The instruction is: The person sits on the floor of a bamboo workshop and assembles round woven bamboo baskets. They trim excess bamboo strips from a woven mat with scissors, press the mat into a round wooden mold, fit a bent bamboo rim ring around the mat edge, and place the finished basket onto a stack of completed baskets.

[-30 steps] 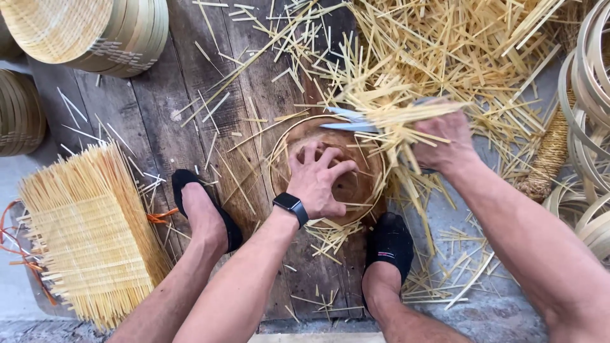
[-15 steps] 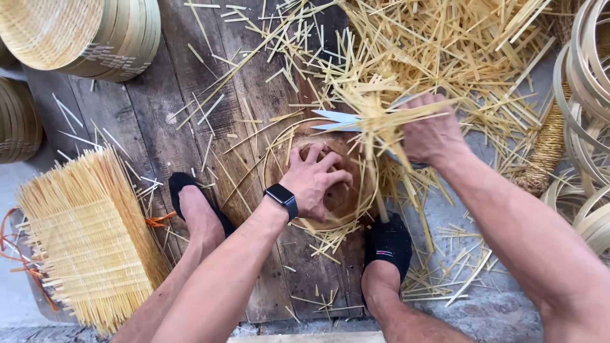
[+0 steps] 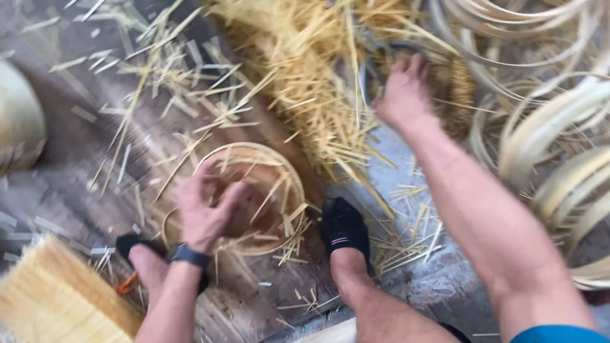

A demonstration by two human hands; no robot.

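The round basket (image 3: pixel 254 200) lies on dark boards (image 3: pixel 82 146), between the person's two black-socked feet (image 3: pixel 343 228). The left hand (image 3: pixel 206 213) presses down on its left rim, fingers spread and curled over the weave, a narrow grip on the basket itself. The right hand (image 3: pixel 403 95), which half a second ago held a sheaf of strips and scissors over the basket, has gone out to the straw pile (image 3: pixel 305 76) beyond it; its fingers are buried in the strips, so whether it holds anything cannot be told. The basket now sits uncovered, pinned by one hand only. Loose strips litter the boards on every side. Room is tight: stacked hoops (image 3: pixel 553 140) crowd the right, a bundle of strips (image 3: pixel 57 302) lies at lower left, a basket stack (image 3: pixel 19 124) at the left edge.
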